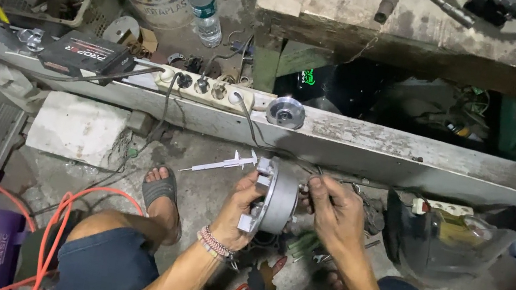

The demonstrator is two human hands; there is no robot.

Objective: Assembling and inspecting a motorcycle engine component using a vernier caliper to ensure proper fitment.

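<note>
My left hand [240, 209] grips the left side of a round grey metal disc-shaped part [278, 199], held on edge above the floor. My right hand [334, 212] closes its fingers on the part's right side, near its centre hub. A beaded bracelet circles my left wrist. A white plastic caliper [222, 165] lies on the concrete floor just left of the part. Under my hands lie green-handled tools [302, 244] and red-handled pliers, partly hidden by my arms.
A long grey metal beam [366, 147] crosses the scene, carrying a white power strip [212, 88], a black battery [86, 55] and a small metal pulley [286, 112]. A water bottle [204, 6], a bucket, an orange cable [60, 218] and my sandalled foot [162, 195] surround me.
</note>
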